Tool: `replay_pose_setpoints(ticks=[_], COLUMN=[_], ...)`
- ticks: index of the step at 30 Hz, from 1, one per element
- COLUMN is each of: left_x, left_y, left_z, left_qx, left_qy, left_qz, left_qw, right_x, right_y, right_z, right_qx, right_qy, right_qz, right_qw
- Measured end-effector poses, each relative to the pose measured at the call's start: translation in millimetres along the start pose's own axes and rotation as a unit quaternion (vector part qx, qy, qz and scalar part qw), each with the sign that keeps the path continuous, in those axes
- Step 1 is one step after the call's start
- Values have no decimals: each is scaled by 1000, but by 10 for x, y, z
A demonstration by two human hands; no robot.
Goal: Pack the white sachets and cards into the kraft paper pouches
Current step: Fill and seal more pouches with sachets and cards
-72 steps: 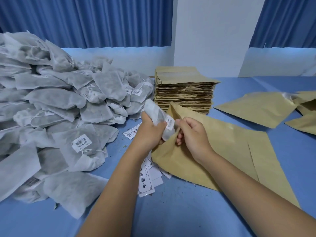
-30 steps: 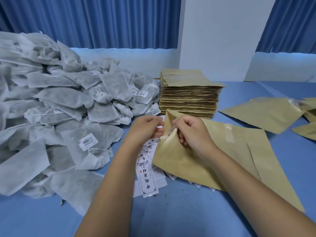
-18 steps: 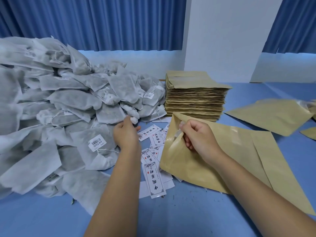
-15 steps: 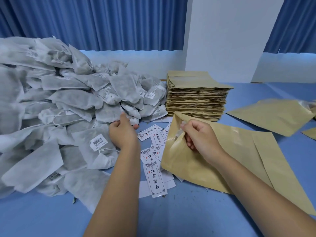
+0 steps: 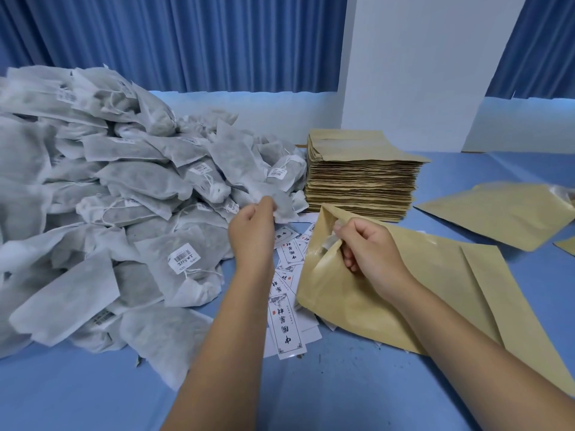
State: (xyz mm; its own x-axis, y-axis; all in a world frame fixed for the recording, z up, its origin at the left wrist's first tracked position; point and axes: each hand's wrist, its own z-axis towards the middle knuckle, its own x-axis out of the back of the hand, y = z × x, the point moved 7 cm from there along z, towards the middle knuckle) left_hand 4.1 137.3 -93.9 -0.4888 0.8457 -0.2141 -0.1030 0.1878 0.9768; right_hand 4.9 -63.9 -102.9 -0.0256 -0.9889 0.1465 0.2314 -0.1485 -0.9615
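The left hand (image 5: 252,234) has moved from the mouth of the kraft pouch (image 5: 357,303), where it was pushing a white sachet in, over to the heap of sachets (image 5: 124,188). It now pinches the corner of another sachet (image 5: 281,205) between thumb and fingers at the heap's near edge, just beyond its knuckles. The right hand (image 5: 370,253) has kept its place, its curled fingers gripping the upper lip of the pouch and holding the mouth open toward the left hand. A sliver of white (image 5: 328,244) shows inside the opening just left of the right hand's fingers, probably the sachet already loaded. I judge this pouch to be part-filled, with the next sachet about to be drawn from the heap.

The cards (image 5: 286,331) lie on the table (image 5: 311,393) between the two forearms, partly under the pouch's left edge. They carry a vertical line of black Chinese characters inside a decorative border, with a small red seal mark; the characters lie sideways to the view and I cannot read them with confidence. Left of the left hand, a sachet bears a white barcode label (image 5: 183,260) with a line of small print that is too small to read. Beyond the right hand stands the stack of empty pouches (image 5: 361,181).
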Motion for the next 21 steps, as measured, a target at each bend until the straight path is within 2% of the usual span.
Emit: replay_pose_setpoints(ticks=[2, 5, 8, 11, 15, 18, 21], left_x=[-31, -140, -237, -310, -440, -512, -597], left_y=[73, 53, -28, -105, -148, -179, -201], left_z=[-55, -99, -106, -127, -210, -268, -364], left_qx=[-16, 24, 42, 78, 69, 72, 35], left_qy=[-15, -85, -130, -175, -273, -304, -330], left_qz=[7, -3, 57, 60, 92, 90, 185], left_qw=[1000, 996, 989, 980, 955, 946, 925], right_x=[25, 37, 43, 59, 91, 111, 76], right_y=[-3, -2, -5, -11, -40, -80, -150], right_z=[-1, -2, -7, -15, -28, -41, -48], right_qx=[-2, -9, -18, -36, -49, -50, -43], right_qy=[4, 4, 4, 6, -6, -19, -34], right_qz=[16, 34, 40, 55, 65, 53, 49], right_qw=[1000, 999, 999, 998, 997, 997, 997])
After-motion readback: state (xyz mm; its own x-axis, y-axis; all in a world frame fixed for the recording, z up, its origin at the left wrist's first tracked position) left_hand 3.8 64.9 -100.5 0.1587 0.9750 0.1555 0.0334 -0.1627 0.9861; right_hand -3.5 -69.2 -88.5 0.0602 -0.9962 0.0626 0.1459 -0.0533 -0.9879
